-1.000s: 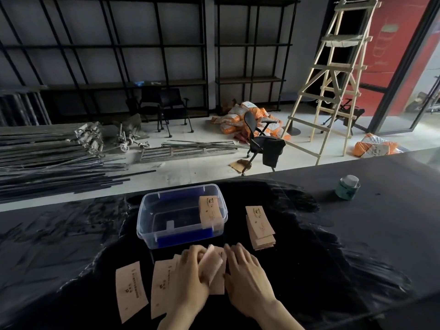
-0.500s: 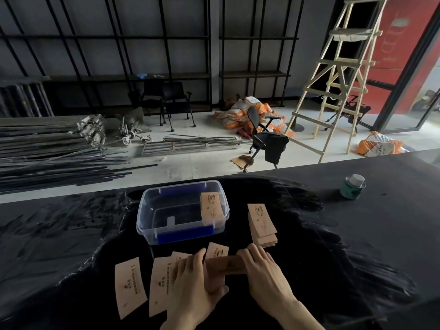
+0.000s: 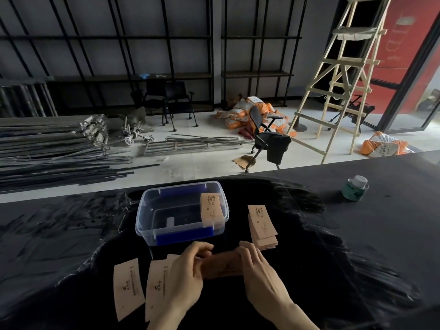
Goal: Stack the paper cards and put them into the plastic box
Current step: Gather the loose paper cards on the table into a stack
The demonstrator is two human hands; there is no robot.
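A clear plastic box (image 3: 147,219) with blue clips stands on the black table, and one tan paper card (image 3: 211,209) leans inside its right end. To the right of the box lies a small pile of cards (image 3: 262,226). Just in front of the box, my left hand (image 3: 183,279) and my right hand (image 3: 258,270) hold a small stack of cards (image 3: 221,264) between them, lengthwise, a little above the table. Loose cards lie flat at the left: one apart (image 3: 127,287), others (image 3: 156,282) partly under my left hand.
A green can (image 3: 354,188) with a pale lid stands at the table's far right. The black table (image 3: 357,234) ends just behind the box. Beyond it are metal bars, chairs, a wooden ladder and orange sacks on the floor.
My hands have gathered cards off the table and turned them into a stack held lengthwise between both hands. The card that lay under them is gone from the table.
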